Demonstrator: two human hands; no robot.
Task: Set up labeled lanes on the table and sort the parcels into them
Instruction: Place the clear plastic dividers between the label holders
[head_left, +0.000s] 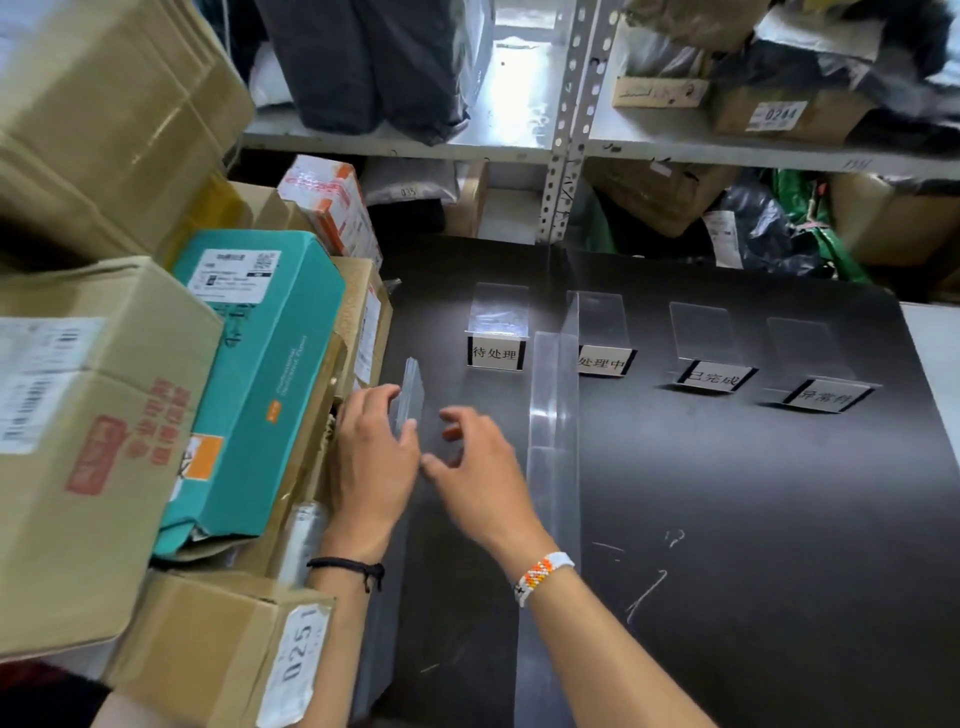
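Centre-left of frame, my left hand (374, 457) grips a clear divider (413, 384) upright on the black table (727, 493). My right hand (483, 467) hovers beside, fingers spread. Further up stand four lane labels (494, 353). The leaning parcels (260, 374) at left could knock it askew.

Black surface (727, 493); teal box (270, 395) with orange patches and white label; brown cardboard box (124, 530) stamped red; clear divider (411, 387); white lane label (494, 353), black characters; bracelet (543, 574) white with orange-yellow bead pattern; black wrist cord (347, 565).
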